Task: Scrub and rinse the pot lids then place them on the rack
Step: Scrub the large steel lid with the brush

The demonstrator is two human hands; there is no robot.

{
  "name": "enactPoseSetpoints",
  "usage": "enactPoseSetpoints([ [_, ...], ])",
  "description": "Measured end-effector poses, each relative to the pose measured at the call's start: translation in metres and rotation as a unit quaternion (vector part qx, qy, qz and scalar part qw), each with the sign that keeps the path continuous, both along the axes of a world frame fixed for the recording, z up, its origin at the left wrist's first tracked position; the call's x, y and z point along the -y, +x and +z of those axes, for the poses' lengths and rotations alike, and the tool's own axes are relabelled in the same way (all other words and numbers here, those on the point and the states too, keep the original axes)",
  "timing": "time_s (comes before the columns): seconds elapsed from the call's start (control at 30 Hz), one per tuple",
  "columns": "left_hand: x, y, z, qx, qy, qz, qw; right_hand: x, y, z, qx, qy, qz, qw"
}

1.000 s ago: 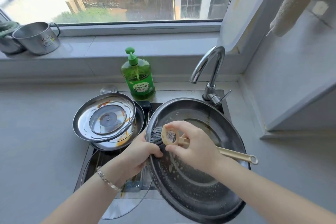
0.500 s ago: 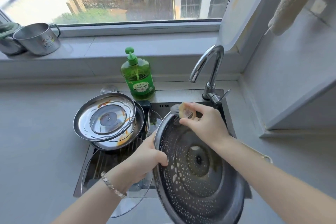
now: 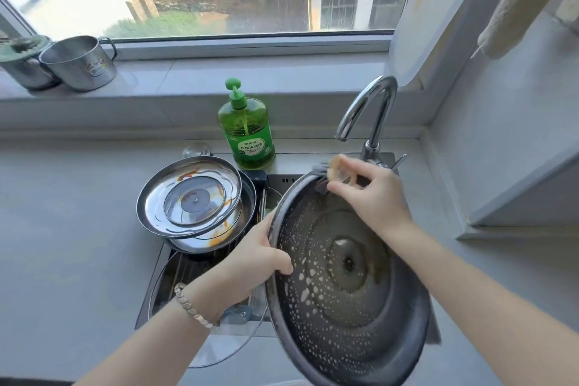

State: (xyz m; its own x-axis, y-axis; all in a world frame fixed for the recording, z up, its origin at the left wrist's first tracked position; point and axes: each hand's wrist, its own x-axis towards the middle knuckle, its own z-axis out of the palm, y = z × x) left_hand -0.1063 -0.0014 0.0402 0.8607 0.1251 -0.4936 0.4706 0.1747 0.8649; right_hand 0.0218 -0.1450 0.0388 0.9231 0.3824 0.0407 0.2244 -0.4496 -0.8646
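Steel, dark and dotted with white suds, the big pot lid (image 3: pixel 344 310) stands tilted on edge over the sink (image 3: pixel 141 316). Its hollow underside faces the camera, with a round boss at the centre. The left hand (image 3: pixel 260 255) grips the rim at nine o'clock, thumb curled onto the soapy inner face and the other fingers hidden behind the edge. A link bracelet (image 3: pixel 191 307) circles that wrist. The right hand (image 3: pixel 376 197) is at the lid's twelve o'clock, fingers pinched round the beige head of a scrubbing brush (image 3: pixel 340 171). The brush's dark bristles press on the top rim, and its handle is hidden under the hand.

At ten o'clock from the big lid, just beyond the left hand, a stack of steel lids (image 3: pixel 188 197) rests upside down at the sink's far left corner. The upper one has a glass centre and orange grease streaks. At seven o'clock from the big lid a glass lid (image 3: pixel 225 351) lies across the basin and juts over the sink's near edge, under the left forearm.

Behind the sink, at twelve o'clock in the view, stands a green pump bottle of dish soap (image 3: pixel 247 135). The curved chrome faucet (image 3: pixel 369 110) rises at one o'clock. A steel mug (image 3: pixel 80 63) sits on the windowsill at ten o'clock.
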Motion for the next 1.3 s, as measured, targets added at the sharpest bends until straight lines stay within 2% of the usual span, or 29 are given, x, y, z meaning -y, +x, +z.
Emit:
enactPoseSetpoints([
  [0.07,0.003,-0.002,0.000,0.010,0.002,0.000,1.000,0.004,0.008,-0.003,-0.015,0.002,-0.046,0.999],
  [0.17,0.004,-0.004,-0.001,0.015,-0.009,0.004,1.000,-0.002,-0.026,-0.002,0.000,0.040,0.078,0.996],
  [0.2,0.003,-0.006,-0.001,0.009,-0.012,0.005,1.000,0.000,-0.027,-0.004,0.007,0.033,0.088,0.996],
  [0.33,0.003,-0.010,-0.002,0.015,-0.019,0.018,1.000,0.019,0.020,-0.013,-0.030,0.006,-0.098,0.995],
  [0.37,0.003,-0.009,-0.001,0.022,-0.015,0.017,1.000,0.021,0.016,-0.015,-0.033,0.013,-0.102,0.994],
  [0.5,0.000,-0.007,0.002,0.024,-0.034,0.024,0.999,0.015,-0.019,-0.022,0.005,0.037,0.031,0.999],
  [0.63,-0.003,-0.009,0.005,0.047,-0.032,0.047,0.997,0.032,0.017,-0.025,-0.011,-0.001,-0.104,0.995],
  [0.67,-0.004,-0.008,0.006,0.053,-0.025,0.047,0.997,0.031,0.010,-0.026,-0.004,-0.005,-0.085,0.996],
  [0.77,-0.006,-0.007,0.007,0.045,-0.027,0.054,0.997,0.020,-0.035,-0.031,0.048,0.004,0.069,0.996],
  [0.8,-0.007,-0.009,0.007,0.042,-0.028,0.055,0.997,0.020,-0.037,-0.031,0.061,-0.001,0.083,0.995],
  [0.93,-0.004,-0.013,0.005,0.046,-0.031,0.050,0.997,0.031,0.000,-0.028,0.004,-0.005,-0.047,0.999],
  [0.97,-0.003,-0.013,0.005,0.047,-0.030,0.049,0.997,0.030,-0.007,-0.029,0.007,0.000,-0.021,1.000],
  [1.07,-0.004,-0.012,0.004,0.042,-0.038,0.059,0.997,0.022,-0.048,-0.034,0.023,0.012,0.155,0.988],
  [1.1,-0.006,-0.012,0.004,0.037,-0.039,0.064,0.996,0.024,-0.045,-0.032,0.024,0.006,0.159,0.987],
  [1.2,-0.008,-0.013,0.005,0.039,-0.037,0.077,0.996,0.033,-0.002,-0.033,-0.012,-0.029,0.001,0.999],
  [1.23,-0.008,-0.012,0.006,0.044,-0.034,0.080,0.995,0.036,0.001,-0.036,-0.012,-0.042,-0.017,0.999],
  [1.3,-0.009,-0.010,0.007,0.045,-0.026,0.086,0.995,0.035,-0.021,-0.036,-0.004,-0.038,0.066,0.997],
])
